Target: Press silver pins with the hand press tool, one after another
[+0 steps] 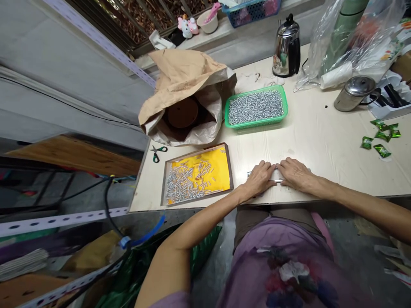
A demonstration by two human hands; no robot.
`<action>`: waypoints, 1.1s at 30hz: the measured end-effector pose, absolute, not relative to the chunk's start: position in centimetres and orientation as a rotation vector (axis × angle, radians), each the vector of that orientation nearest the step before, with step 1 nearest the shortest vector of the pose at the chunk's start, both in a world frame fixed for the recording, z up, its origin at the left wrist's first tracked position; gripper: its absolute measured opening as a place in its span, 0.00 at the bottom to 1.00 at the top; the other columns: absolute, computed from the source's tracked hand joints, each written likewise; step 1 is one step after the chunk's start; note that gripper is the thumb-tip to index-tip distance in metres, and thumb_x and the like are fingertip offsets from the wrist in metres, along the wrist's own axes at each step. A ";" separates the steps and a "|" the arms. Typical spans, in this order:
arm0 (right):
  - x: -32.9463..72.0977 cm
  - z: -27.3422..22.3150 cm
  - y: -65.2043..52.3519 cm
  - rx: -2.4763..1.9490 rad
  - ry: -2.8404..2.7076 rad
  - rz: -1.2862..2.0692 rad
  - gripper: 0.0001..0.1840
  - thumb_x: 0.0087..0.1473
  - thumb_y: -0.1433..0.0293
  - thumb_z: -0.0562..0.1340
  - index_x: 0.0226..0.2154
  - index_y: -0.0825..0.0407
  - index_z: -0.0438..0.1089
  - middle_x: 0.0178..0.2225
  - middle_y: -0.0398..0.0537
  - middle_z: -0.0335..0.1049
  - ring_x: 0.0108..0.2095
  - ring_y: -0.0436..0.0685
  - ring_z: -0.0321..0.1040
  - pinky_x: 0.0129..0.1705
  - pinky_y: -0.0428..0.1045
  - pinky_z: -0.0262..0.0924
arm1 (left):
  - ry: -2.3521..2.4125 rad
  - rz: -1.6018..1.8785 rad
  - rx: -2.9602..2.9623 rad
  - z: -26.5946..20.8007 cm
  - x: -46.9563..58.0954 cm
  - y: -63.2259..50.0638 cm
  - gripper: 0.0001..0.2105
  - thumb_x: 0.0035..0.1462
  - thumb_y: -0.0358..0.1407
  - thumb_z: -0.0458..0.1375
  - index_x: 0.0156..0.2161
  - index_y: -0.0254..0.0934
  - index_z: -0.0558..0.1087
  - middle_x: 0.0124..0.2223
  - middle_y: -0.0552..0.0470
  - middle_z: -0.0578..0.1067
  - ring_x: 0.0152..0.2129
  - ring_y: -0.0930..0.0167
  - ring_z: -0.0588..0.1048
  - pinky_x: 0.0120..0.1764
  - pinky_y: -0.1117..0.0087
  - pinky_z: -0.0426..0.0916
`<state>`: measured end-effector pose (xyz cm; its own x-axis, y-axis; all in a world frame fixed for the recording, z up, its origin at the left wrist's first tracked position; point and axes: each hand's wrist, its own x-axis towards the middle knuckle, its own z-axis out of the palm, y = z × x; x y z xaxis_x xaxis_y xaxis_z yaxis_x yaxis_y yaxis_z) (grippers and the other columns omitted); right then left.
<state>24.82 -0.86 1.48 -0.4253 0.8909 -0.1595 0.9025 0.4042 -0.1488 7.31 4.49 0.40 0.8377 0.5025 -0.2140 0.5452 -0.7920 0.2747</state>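
Note:
My left hand (260, 179) and my right hand (293, 172) rest close together near the table's front edge, fingers curled and thumbs facing each other. A thin silvery strip (278, 181) spans the gap between the thumbs, its ends under the fingers. Below the hands lies something flat, mostly covered, with a bluish edge at the left hand's side. Left of my left hand is a shallow wooden tray (230, 167) with a yellow bottom, holding many small metal pins (183, 184). Behind it stands a green plastic basket (256, 124) full of similar metal pieces (257, 105).
An open brown paper bag (189, 77) stands behind the tray, with dark-handled scissors (157, 152) at the table's left edge. A steel kettle (285, 49), a lidded metal cup (355, 94) and green-wrapped sweets (382, 150) are to the right. A windowsill (253, 36) runs along the back.

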 end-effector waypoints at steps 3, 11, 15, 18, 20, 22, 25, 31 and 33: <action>24.6 0.7 -1.5 1.683 2.619 -0.303 0.12 0.52 0.70 0.65 0.40 0.57 0.68 0.36 0.55 0.69 0.39 0.62 0.63 0.36 0.51 0.54 | 0.758 -0.187 2.676 0.3 7.4 4.2 0.18 0.58 0.39 0.60 0.50 0.34 0.67 0.44 0.44 0.71 0.43 0.61 0.68 0.43 0.61 0.67; 24.1 -0.6 -2.7 1.651 2.685 -0.290 0.13 0.60 0.79 0.52 0.31 0.53 0.69 0.30 0.50 0.68 0.35 0.57 0.62 0.36 0.51 0.54 | 0.833 -0.155 2.581 -0.8 7.4 3.6 0.08 0.62 0.38 0.55 0.39 0.35 0.73 0.36 0.47 0.71 0.40 0.63 0.69 0.39 0.64 0.67; 25.2 -0.3 -1.8 1.698 2.735 -0.319 0.08 0.59 0.72 0.57 0.41 0.54 0.69 0.36 0.53 0.70 0.38 0.59 0.63 0.38 0.51 0.56 | 0.901 -0.041 2.616 -1.3 7.2 3.3 0.13 0.62 0.38 0.55 0.48 0.34 0.69 0.42 0.44 0.73 0.43 0.62 0.69 0.44 0.61 0.68; 27.0 -0.2 -0.5 1.647 2.822 -0.409 0.25 0.54 0.61 0.63 0.51 0.58 0.65 0.45 0.59 0.69 0.44 0.63 0.63 0.44 0.54 0.58 | 1.012 0.198 2.617 -2.5 6.9 1.6 0.19 0.63 0.37 0.54 0.56 0.32 0.62 0.56 0.36 0.68 0.54 0.58 0.66 0.53 0.54 0.65; 28.0 -0.4 0.4 1.560 2.877 -0.496 0.30 0.55 0.57 0.62 0.54 0.58 0.64 0.47 0.60 0.69 0.46 0.65 0.64 0.46 0.56 0.58 | 1.018 0.336 2.605 -3.4 6.8 -0.2 0.21 0.64 0.36 0.51 0.60 0.31 0.59 0.62 0.32 0.62 0.61 0.56 0.60 0.58 0.51 0.61; 28.5 -0.6 1.2 1.549 2.886 -0.524 0.25 0.58 0.59 0.58 0.54 0.57 0.64 0.46 0.59 0.70 0.46 0.64 0.64 0.46 0.56 0.58 | 0.970 0.383 2.596 -4.2 6.8 -2.1 0.24 0.65 0.39 0.49 0.62 0.32 0.55 0.64 0.31 0.59 0.64 0.56 0.55 0.59 0.49 0.58; 28.3 -0.6 2.6 1.665 2.786 -0.413 0.15 0.60 0.67 0.55 0.46 0.56 0.70 0.41 0.57 0.72 0.43 0.62 0.63 0.42 0.54 0.56 | 0.880 0.345 2.602 -4.6 6.9 -4.0 0.27 0.65 0.45 0.48 0.64 0.33 0.54 0.65 0.33 0.59 0.66 0.57 0.51 0.62 0.48 0.53; 24.9 0.9 5.2 1.779 2.658 -0.161 0.12 0.60 0.70 0.55 0.36 0.53 0.74 0.37 0.56 0.72 0.41 0.62 0.60 0.40 0.55 0.49 | 0.831 0.302 2.577 -3.8 7.3 -3.8 0.28 0.64 0.48 0.49 0.63 0.33 0.57 0.64 0.34 0.61 0.65 0.58 0.53 0.63 0.47 0.49; 22.8 1.5 4.7 1.572 2.792 -0.173 0.10 0.59 0.72 0.57 0.36 0.51 0.75 0.38 0.54 0.72 0.41 0.61 0.59 0.38 0.54 0.48 | 0.817 0.318 2.553 -3.6 7.2 -3.7 0.28 0.63 0.48 0.50 0.62 0.32 0.59 0.62 0.34 0.63 0.64 0.57 0.56 0.62 0.48 0.52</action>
